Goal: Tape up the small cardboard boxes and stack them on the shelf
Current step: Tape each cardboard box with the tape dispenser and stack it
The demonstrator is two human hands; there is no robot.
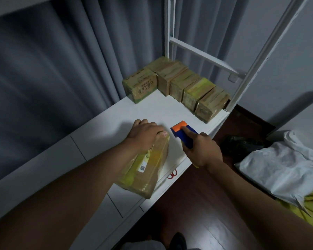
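Grey curtains (61,60) hang behind a white shelf board (152,112) with taped brown cardboard boxes (177,85) stacked at its far right. Nearer, the left hand (145,134) grips a taped cardboard box (146,166); just right, the right hand (201,150) clasps a blue-and-orange tape dispenser (182,132).

i read "手工馒头"-like green characters, blurred, on the far left box (139,87); the box under my left hand (145,134) bears a qr label (142,167), unreadable.
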